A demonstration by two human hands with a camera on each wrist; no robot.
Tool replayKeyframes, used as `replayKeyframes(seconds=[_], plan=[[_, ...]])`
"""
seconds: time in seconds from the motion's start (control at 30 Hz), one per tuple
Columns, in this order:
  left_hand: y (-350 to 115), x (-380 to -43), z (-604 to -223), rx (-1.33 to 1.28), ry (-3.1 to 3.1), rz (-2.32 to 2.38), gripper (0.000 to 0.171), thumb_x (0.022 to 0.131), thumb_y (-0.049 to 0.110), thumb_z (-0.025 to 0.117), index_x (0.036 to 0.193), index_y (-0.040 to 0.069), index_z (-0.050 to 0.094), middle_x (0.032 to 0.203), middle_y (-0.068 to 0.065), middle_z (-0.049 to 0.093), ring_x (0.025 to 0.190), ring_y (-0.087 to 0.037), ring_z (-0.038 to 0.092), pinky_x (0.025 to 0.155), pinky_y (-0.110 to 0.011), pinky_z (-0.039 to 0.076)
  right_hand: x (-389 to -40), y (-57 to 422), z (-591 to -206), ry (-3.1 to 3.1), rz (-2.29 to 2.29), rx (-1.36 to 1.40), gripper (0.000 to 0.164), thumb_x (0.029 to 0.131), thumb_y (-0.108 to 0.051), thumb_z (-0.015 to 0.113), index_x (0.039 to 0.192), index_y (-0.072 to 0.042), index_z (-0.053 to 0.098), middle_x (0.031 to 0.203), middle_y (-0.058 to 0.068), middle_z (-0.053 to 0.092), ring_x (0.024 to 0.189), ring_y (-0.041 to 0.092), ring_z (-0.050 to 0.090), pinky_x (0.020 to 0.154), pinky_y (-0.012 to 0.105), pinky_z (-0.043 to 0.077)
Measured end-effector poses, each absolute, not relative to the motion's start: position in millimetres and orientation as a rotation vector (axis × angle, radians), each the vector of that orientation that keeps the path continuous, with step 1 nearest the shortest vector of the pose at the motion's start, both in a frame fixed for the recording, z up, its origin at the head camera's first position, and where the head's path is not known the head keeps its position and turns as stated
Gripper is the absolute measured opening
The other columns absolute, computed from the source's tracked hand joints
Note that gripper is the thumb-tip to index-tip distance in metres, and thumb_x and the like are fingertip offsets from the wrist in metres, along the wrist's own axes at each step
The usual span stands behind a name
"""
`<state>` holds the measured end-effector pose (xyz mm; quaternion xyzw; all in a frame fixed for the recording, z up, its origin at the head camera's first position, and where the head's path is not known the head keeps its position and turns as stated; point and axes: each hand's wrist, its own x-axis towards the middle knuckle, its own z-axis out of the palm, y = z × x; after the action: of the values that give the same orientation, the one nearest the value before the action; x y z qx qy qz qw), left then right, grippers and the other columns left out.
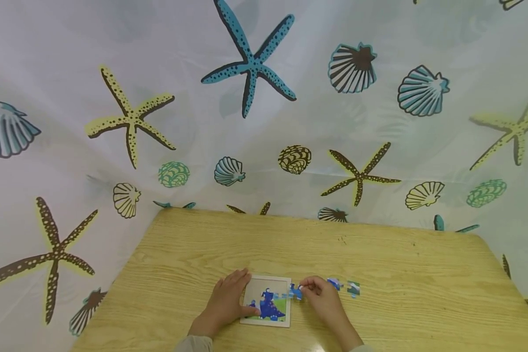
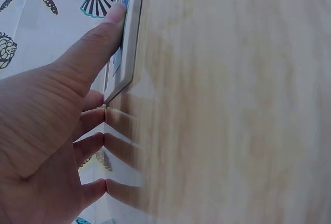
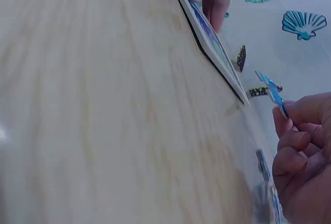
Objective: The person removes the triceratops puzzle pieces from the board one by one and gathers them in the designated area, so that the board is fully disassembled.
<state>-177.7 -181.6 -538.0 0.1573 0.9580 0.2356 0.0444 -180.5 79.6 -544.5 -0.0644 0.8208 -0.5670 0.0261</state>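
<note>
A small jigsaw tray (image 1: 287,320) with a pale rim lies on the wooden table. Inside its lower part are joined pieces (image 1: 272,309) showing a blue dinosaur; the upper part shows a bare pale base. My left hand (image 1: 226,302) rests along the tray's left side, thumb on the puzzle near the lower left, the other fingers spread, their tips at the table in the left wrist view. My right hand (image 1: 326,302) pinches a blue puzzle piece (image 3: 275,95) between thumb and forefinger, raised beside the tray's right rim. Its other fingers are curled in.
Two loose puzzle pieces lie right of the tray: a blue and white one (image 1: 334,283) and a greenish one (image 1: 354,288). A cloth (image 1: 264,146) printed with starfish and shells hangs behind and beside the wooden table (image 1: 202,239).
</note>
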Motion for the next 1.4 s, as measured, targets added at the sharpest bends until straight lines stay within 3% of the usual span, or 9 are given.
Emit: replayKeyframes(seconds=[0.23,0.87,1.4], plan=[[-181,-175,-535,0.471,2.917,0.747,0.093,0.066,0.049,0.081,0.137,0.000,0.047,0.145,-0.017,0.040,0.134,-0.039,0.034,0.104,-0.066,0.023,-172,98,-546,2.622,-1.700,-0.129,0.007,0.086,-0.007,0.067,0.093,-0.004,0.067,0.094,0.004,0.066,0.089,0.016,0.060,0.079,0.022,0.052],[-181,-175,-537,0.466,2.916,0.753,0.094,0.065,0.048,0.081,0.137,0.000,0.046,0.145,-0.016,0.040,0.134,-0.038,0.034,0.105,-0.065,0.022,-170,115,-553,2.717,-1.600,-0.083,0.006,0.082,0.000,0.068,0.087,-0.003,0.068,0.081,0.002,0.065,0.074,0.011,0.059,0.065,0.019,0.050],[-182,-178,-539,0.481,2.921,0.749,0.093,0.066,0.050,0.080,0.137,0.000,0.046,0.146,-0.016,0.039,0.134,-0.039,0.033,0.104,-0.066,0.022,-167,118,-551,2.713,-1.623,-0.093,0.007,0.084,-0.002,0.068,0.091,0.000,0.067,0.089,0.005,0.066,0.083,0.017,0.063,0.071,0.023,0.053]])
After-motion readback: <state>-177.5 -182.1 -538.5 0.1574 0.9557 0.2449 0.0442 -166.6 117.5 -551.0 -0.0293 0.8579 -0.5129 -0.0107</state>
